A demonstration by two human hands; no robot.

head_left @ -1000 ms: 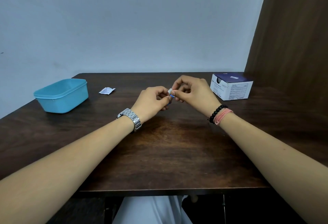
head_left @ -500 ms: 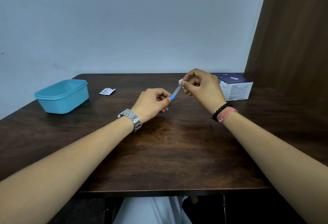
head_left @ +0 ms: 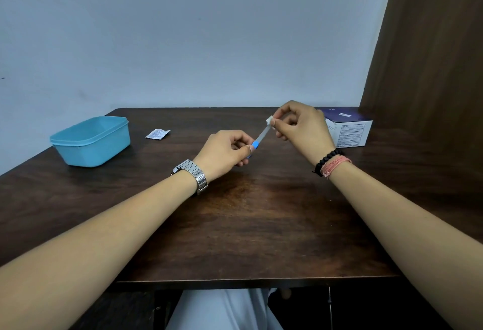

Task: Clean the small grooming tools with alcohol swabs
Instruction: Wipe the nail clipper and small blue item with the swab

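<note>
Grooming tool point(head_left: 261, 136), a slim file-like blade with a blue handle, is held up over the middle of a dark wooden table point(head_left: 235, 225) as a person wipes it with an alcohol swab. From left: a turquoise plastic tub point(head_left: 91, 144) sits near the table's far-left edge, and a torn swab sachet point(head_left: 157, 133) lies flat just beyond it, well apart from the hands. The left hand point(head_left: 224, 153), a metal watch point(head_left: 193, 175) at its wrist, pinches the blue handle end between thumb and fingers. The right hand point(head_left: 300, 125), with beaded and pink bracelets, is closed on a small white swab point(head_left: 269, 121) folded round the blade's far tip; the two hands are apart, joined only by the tool. A white-and-navy box point(head_left: 350, 131) stands behind the right hand. The tool looks light, thin and stiff, probably slick once wet, so the handle is the safest hold, while the soft swab needs only a gentle pinch.
</note>
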